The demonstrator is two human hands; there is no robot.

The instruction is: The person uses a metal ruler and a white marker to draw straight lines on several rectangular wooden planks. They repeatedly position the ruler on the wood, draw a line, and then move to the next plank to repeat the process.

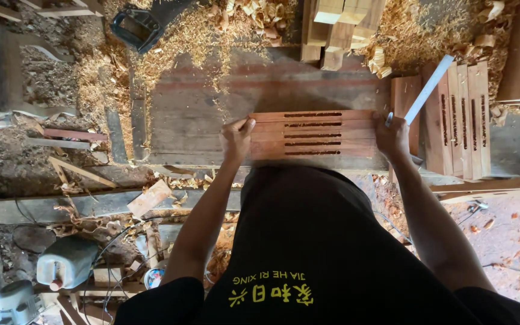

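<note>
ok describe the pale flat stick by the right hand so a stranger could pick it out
Start at the workbench. At its right side the right hand grips a pale flat stick slanting up and away. It is whitish and thin, unlike the reddish slotted boards beside it.

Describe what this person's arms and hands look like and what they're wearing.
Both arms are bare from the upper arm down, with short black sleeves at the shoulders. The left hand and right hand are bare, with no gloves; no watch or rings are visible. The black garment carries yellow printed lettering near the bottom of the picture.
</note>
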